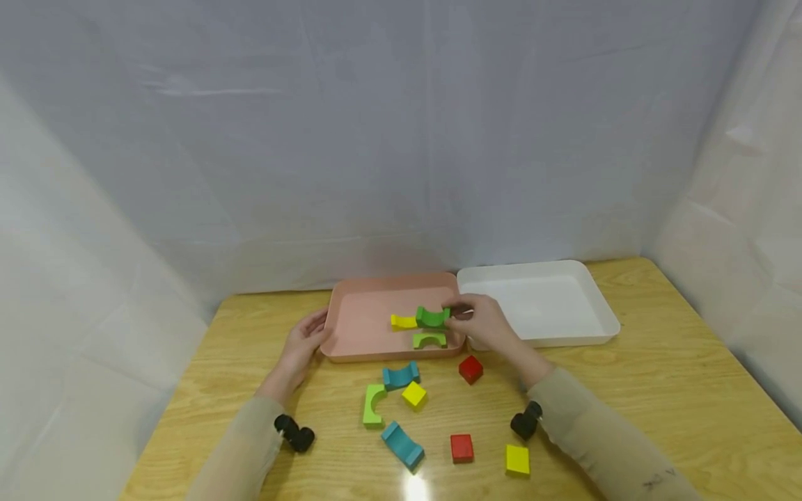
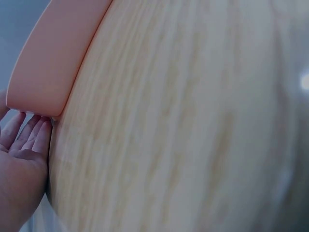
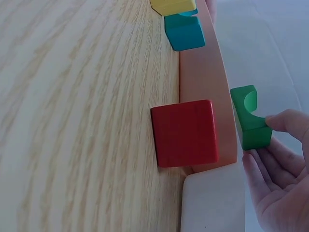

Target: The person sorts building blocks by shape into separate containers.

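My right hand [image 1: 482,321] pinches a green arch block [image 1: 432,318] between thumb and fingers, over the right end of the pink tray [image 1: 363,341]. In the right wrist view this green block shows its curved notch, just past the tray's wall. A yellow notched block [image 1: 403,322] and a light green arch block [image 1: 429,340] lie in the tray beside it. My left hand [image 1: 303,348] holds the tray's left end, thumb at the rim and fingertips against the outer wall, as the left wrist view shows.
A white tray [image 1: 539,306] adjoins the pink one on the right. On the wooden table in front lie two blue notched blocks [image 1: 401,376], a light green arch block [image 1: 373,406], yellow blocks [image 1: 414,396] and red blocks [image 1: 470,369]. White sheeting [image 1: 376,174] hangs behind and at both sides.
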`<state>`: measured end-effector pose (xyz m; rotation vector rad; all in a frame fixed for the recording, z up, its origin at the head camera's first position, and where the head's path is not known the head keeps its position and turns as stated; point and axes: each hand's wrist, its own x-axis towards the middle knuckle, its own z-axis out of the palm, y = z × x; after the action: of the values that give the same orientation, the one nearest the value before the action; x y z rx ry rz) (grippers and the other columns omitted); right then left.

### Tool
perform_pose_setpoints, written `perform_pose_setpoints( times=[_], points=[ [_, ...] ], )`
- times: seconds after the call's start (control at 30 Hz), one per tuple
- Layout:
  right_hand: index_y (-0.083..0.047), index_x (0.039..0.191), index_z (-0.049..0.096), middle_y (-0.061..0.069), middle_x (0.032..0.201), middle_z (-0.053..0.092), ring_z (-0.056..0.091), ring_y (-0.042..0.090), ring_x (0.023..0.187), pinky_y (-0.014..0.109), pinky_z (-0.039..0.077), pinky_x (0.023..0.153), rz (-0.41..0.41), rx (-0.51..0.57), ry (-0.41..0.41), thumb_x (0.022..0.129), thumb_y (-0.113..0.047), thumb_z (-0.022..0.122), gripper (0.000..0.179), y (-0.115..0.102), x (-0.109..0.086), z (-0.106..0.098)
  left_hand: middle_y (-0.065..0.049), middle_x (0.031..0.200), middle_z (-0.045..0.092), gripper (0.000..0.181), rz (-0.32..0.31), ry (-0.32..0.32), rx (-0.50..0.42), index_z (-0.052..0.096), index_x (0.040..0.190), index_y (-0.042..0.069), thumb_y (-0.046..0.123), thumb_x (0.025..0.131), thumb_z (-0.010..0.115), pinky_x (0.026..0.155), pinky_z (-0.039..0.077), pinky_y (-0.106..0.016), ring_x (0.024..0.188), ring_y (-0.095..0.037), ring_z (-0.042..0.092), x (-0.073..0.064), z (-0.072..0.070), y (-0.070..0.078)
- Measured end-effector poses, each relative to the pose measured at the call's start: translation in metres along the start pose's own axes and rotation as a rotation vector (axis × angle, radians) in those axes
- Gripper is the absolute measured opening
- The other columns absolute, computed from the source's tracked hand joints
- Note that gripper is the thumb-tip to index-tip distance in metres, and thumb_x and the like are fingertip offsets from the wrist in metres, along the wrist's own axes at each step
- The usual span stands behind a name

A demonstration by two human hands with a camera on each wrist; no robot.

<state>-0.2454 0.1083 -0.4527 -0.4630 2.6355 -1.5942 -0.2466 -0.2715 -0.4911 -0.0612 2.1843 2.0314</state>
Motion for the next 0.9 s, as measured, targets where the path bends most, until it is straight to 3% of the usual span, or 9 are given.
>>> perform_pose_setpoints(
  times=[0.9],
  points=[
    [-0.001,0.129,0.073,0.018,0.129,0.074,0.071,0.034,0.118,0.046,0.060,0.105,0.105,0.003,0.048,0.099,-0.011,0.075,0.032,-0.0049,0.0033,0.0090,-0.025,0.172,0.029,0.059,-0.004,0.019,0.000,0.027,0.166,-0.002,0.000,0.111,0.049,0.092,0.048,-0.003,0.157,-0.036,0.032,-0.0008,-0.0009,0.0003]
  ],
)
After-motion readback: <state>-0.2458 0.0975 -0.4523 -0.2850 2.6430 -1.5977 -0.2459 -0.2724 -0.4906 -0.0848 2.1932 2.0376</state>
